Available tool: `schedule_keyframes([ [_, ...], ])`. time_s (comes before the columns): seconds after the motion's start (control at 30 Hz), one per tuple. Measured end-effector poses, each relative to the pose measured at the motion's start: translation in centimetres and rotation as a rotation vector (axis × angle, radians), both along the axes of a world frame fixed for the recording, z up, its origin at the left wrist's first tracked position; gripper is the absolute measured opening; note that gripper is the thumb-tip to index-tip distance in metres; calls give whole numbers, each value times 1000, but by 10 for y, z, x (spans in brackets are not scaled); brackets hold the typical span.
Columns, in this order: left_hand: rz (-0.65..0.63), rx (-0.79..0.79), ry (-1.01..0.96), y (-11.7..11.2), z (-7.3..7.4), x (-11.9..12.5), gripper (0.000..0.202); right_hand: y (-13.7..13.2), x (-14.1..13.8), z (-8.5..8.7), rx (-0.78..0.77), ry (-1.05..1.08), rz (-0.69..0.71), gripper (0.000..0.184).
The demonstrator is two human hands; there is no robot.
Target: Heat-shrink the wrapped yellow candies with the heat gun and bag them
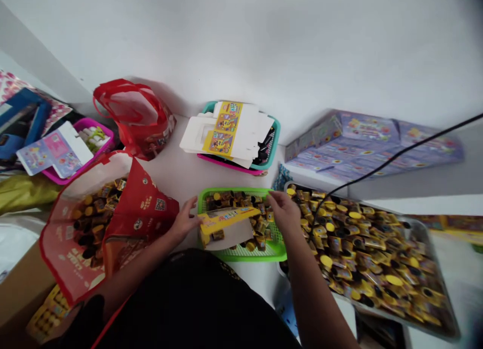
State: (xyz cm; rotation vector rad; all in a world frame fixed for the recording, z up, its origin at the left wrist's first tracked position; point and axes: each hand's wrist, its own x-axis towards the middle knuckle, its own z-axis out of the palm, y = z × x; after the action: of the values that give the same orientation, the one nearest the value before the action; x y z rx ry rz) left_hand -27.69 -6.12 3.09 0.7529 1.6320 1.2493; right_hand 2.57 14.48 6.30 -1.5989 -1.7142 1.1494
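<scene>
A yellow printed carton (230,228) lies tilted inside a green plastic basket (226,258), its open side toward me. One small cylindrical piece (218,235) with a yellow-and-brown label shows inside the carton. Many more such pieces (260,228) fill the basket around it. My left hand (185,219) is at the basket's left end, fingers apart, thumb side close to the carton's edge. At the right end of the basket, my right hand (286,213) reaches over the rim with its fingers curled together. What its fingertips hold, if anything, is hidden.
A metal tray (449,313) heaped with pieces stands right, crossed by a black cable (396,160). Purple boxes (368,127) line the wall. Flat cartons (245,132) top a teal basket (277,137). Left are a red bag of pieces (143,213) and another red bag (139,132).
</scene>
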Motion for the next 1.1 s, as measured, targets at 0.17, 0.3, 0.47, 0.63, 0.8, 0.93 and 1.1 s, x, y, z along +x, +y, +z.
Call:
schedule_keyframes([
  [0.17, -99, 70, -55, 4, 12, 2, 87, -72, -6, -10, -214, -84, 32, 39],
  [0.3, -166, 198, 60, -5, 21, 6, 87, -114, -16, -21, -206, 24, -43, 43],
  [0.47, 109, 22, -174, -9, 24, 6, 76, -134, -22, -28, -238, 101, -147, 49],
  [0.63, 44, 6, -293, -7, 21, 1, 46, -138, -28, -34, -284, 202, -231, 44],
  [0.8, -81, -84, 30, 6, 37, 9, 34, -139, -35, -26, -304, 296, -296, 50],
  [0.93, -95, -167, 371, 55, 96, 4, 40, -120, -23, 2, -310, 460, -308, 59],
  [1.1, 105, 197, 509, 180, 160, -11, 37, -86, 27, 18, -226, 550, -492, 58],
])
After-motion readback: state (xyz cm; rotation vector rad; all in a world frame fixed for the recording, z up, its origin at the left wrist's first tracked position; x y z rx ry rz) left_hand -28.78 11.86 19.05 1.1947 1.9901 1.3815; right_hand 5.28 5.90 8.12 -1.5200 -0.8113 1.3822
